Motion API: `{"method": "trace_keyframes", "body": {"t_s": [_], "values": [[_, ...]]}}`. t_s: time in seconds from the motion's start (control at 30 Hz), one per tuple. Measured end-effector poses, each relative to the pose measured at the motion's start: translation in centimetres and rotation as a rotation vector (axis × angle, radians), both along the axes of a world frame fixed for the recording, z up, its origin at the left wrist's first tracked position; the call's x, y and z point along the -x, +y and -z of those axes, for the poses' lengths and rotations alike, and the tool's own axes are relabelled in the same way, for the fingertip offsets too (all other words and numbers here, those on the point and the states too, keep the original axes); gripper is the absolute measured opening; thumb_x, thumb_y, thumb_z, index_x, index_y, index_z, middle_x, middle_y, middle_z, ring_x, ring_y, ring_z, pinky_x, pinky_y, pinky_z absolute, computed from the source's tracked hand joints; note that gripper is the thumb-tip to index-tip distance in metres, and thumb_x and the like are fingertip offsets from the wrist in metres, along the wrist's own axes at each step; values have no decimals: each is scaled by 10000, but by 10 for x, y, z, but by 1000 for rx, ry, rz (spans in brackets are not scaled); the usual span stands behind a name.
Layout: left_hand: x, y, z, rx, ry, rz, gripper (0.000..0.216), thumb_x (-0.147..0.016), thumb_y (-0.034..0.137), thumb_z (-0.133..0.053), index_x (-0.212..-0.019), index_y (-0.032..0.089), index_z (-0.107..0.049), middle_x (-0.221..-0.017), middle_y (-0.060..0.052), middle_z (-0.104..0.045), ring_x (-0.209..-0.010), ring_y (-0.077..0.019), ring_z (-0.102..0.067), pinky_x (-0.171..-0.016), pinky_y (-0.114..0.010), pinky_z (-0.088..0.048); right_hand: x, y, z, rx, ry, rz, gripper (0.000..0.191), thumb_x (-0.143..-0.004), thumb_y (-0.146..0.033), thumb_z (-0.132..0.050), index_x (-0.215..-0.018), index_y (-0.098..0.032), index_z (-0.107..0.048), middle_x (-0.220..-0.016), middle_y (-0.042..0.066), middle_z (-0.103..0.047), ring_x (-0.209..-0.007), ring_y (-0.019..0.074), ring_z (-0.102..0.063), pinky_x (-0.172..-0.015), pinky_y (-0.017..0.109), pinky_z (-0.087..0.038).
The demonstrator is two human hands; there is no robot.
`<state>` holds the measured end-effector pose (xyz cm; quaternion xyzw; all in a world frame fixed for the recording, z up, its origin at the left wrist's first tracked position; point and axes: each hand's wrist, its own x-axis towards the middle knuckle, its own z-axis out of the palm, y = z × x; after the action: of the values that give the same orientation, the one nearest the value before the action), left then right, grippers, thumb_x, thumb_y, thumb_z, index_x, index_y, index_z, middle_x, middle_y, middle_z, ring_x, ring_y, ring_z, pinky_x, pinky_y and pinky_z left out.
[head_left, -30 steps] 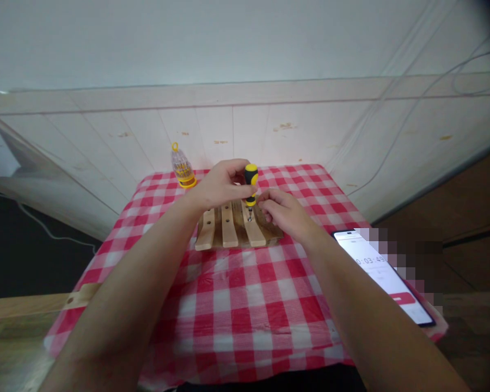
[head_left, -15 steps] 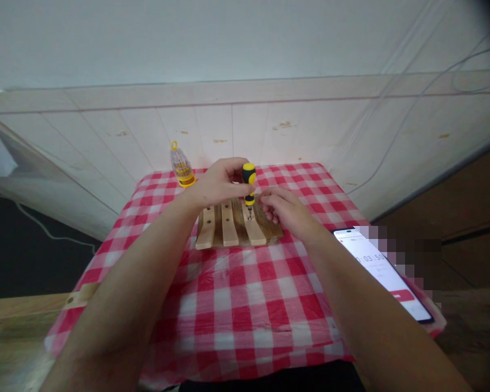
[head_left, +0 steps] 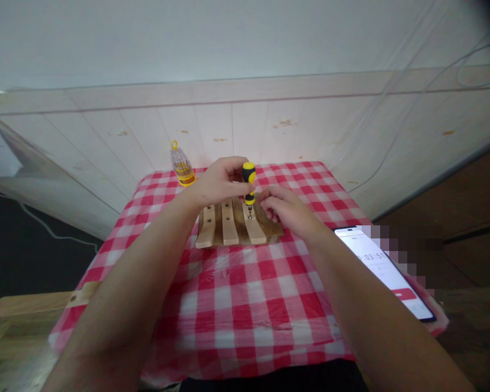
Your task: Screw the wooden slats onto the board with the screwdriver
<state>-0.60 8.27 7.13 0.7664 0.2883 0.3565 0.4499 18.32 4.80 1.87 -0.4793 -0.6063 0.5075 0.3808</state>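
Note:
A yellow-and-black screwdriver (head_left: 249, 173) stands upright with its tip down at a screw (head_left: 250, 217) in the rightmost of three pale wooden strips (head_left: 256, 233). My left hand (head_left: 224, 182) is closed round its handle, thumb in front. The strips lie side by side on a darker wooden board (head_left: 274, 231); the other two, the middle strip (head_left: 230, 231) and the left strip (head_left: 206, 233), show dark holes or screw heads. Just right of the screwdriver, over the board, is my right hand (head_left: 283, 206) with curled fingers; whether something is pinched in them is hidden.
A clear bit case (head_left: 182, 165) with a yellow base stands at the back left of the red-and-white checked tablecloth (head_left: 228, 305). A lit phone (head_left: 381, 272) showing a timer lies at the right edge. Behind the table rises a panelled wall (head_left: 212, 122).
Both hands and the screwdriver stay almost where they were. The view has shifted slightly, and the phone's timer has gone up by one second.

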Motion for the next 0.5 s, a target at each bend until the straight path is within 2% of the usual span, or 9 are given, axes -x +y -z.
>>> {"method": "trace_keyframes", "body": {"t_s": [0.1, 0.23, 0.33, 0.5], "values": [[0, -1, 0, -29, 20, -1, 221, -688, 209, -736, -748, 158, -530, -672, 40, -559, -625, -84, -572, -579, -214, -478, -3, 0, 2, -80, -127, -85, 144, -715, -171, -586, -832, -202, -665, -699, -2, -633, -621, 132, -564, -567, 264, -421], [-1, -3, -2, -76, 66, 21, 218, -704, 240, -743, -758, 155, -549, -704, 28, -574, -651, -87, -567, -596, -217, -469, -6, -1, 1, -221, -209, -238, 122, -766, -254, -646, -859, -210, -712, -902, 33, -711, -804, 169, -643, -728, 303, -488], [-2, -5, -6, -100, 98, 66, 217, -715, 252, -753, -803, 153, -581, -747, 19, -592, -679, -86, -563, -623, -213, -471, -6, -1, -1, -269, -264, -284, 120, -807, -303, -645, -810, -218, -729, -918, 28, -724, -846, 172, -656, -785, 312, -492], [-2, -9, -14, -43, 142, 163, 254, -750, 311, -762, -838, 149, -587, -778, 7, -607, -717, -91, -570, -646, -204, -480, -6, 0, -3, -302, -340, -301, 142, -823, -310, -644, -828, -226, -759, -901, 32, -749, -844, 188, -672, -798, 340, -503]]}}
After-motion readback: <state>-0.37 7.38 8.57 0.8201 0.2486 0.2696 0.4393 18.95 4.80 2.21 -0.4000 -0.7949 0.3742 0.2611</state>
